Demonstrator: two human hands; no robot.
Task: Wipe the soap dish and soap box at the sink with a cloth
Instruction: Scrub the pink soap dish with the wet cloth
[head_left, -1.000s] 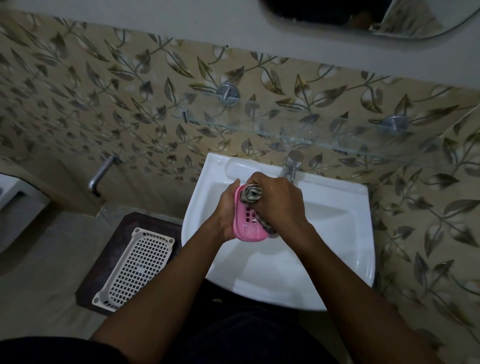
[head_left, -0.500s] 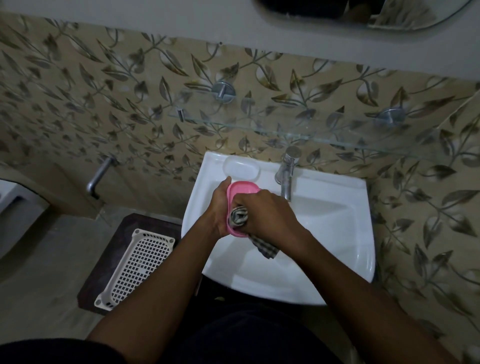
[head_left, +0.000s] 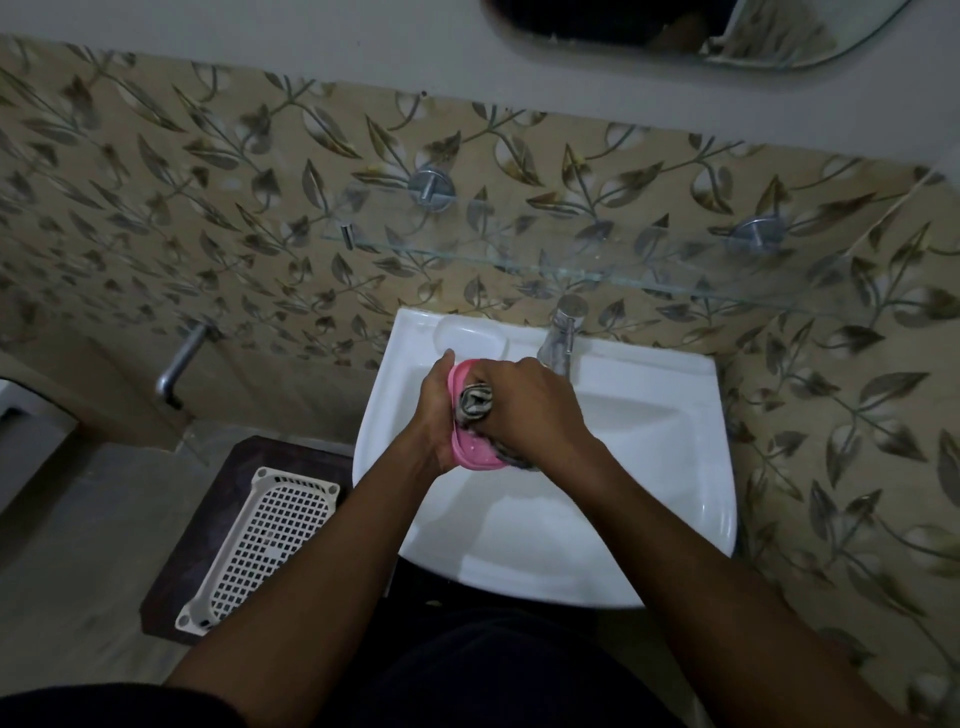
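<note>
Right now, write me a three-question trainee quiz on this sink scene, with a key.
1. True or false: the left hand holds the pink soap dish over the sink.
2. What does the right hand grip? A) a sponge B) a bunched cloth C) a brush
3. Fill in: the white mesh basket sits on the person's ____ side of the sink.

Key: 1 true; 2 B; 3 left.

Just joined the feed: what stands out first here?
The pink dish, held over the white sink by the left hand while the right hand presses a bunched cloth into it. On the floor to the left lies a white basket.
</note>
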